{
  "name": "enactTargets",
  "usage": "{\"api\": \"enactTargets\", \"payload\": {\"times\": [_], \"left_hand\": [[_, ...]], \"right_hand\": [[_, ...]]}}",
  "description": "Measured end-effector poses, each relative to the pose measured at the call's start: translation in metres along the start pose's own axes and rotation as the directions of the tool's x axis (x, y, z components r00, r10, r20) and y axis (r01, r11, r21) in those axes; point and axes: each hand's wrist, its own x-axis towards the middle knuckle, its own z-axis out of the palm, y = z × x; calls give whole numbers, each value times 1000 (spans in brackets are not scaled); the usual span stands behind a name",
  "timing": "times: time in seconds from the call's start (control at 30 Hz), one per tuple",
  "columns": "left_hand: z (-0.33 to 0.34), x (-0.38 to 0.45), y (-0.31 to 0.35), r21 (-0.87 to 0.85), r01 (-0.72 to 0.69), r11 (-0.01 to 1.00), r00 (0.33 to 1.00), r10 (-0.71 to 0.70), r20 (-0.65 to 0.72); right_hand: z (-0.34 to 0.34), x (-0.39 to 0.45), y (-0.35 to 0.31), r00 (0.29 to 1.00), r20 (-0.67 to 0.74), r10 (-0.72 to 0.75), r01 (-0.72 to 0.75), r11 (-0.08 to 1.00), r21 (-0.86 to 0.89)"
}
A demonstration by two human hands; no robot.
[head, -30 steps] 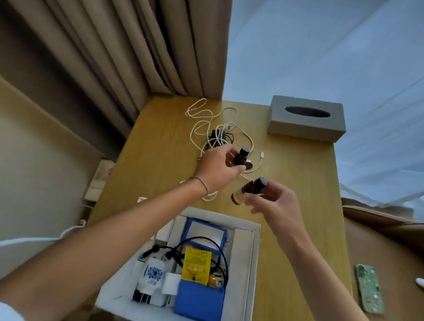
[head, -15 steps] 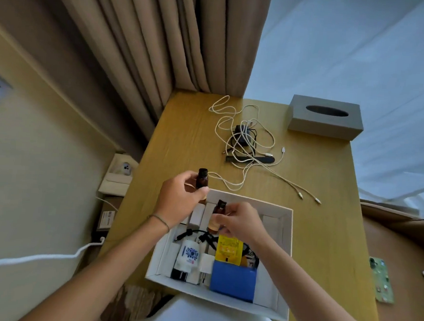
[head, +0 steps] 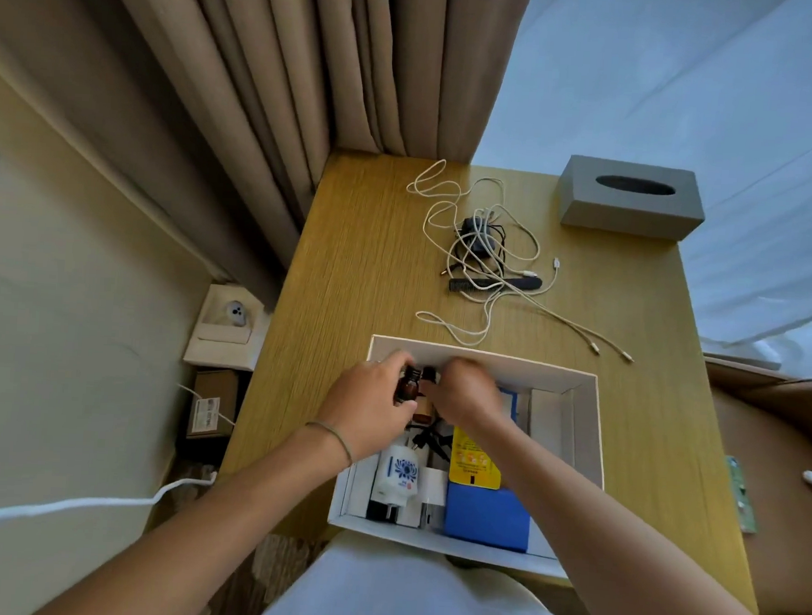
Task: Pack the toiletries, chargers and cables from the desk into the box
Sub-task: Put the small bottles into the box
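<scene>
I am gripping one brown bottle (head: pixel 408 387) in my left hand (head: pixel 373 410) and setting it into the far-left corner of the box (head: pixel 583 413). My right hand (head: pixel 466 392) is curling over a second bottle (head: pixel 429 374), though I cannot tell its grip. Cables (head: pixel 483 259) and a comb (head: pixel 493 282) are lying unpacked farther along the desk (head: pixel 349 275).

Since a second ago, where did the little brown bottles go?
Both hands, left hand and right hand, carried the two brown bottles from above the desk down into the white box, still gripping them. The cables and comb stayed put.

Matt wood-grain desk (head: pixel 359 266). White box (head: pixel 586 442) of smooth matt card. Small bottle (head: pixel 408 387) of glossy brown glass or plastic, dark cap. Soft folded cloth curtain (head: pixel 273 109). Grey tissue box (head: pixel 632 197), matt, slightly rough. Smooth white cables (head: pixel 481 245).
</scene>
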Motion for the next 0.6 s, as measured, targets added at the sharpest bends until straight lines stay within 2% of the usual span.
{"api": "enactTargets", "payload": {"times": [0.1, 0.23, 0.43, 0.6], "left_hand": [[9, 7, 3, 66, -8, 998, 998, 4, 57], [28, 19, 11, 71, 23, 997, 993, -31, 115], [54, 25, 18, 1, 82, 997, 989, -82, 123], [68, 22, 19, 49, 49, 998, 993, -54, 108]], "right_hand": [[-6, -1, 6, 1000, 6, 28, -28, 995, 92], [-17, -7, 24, 996, -36, 78, -71, 982, 173], [-29, -22, 43, 996, -76, 50, -28, 964, 263], [-43, -32, 43, 994, -105, 28, 5, 953, 303]]}}
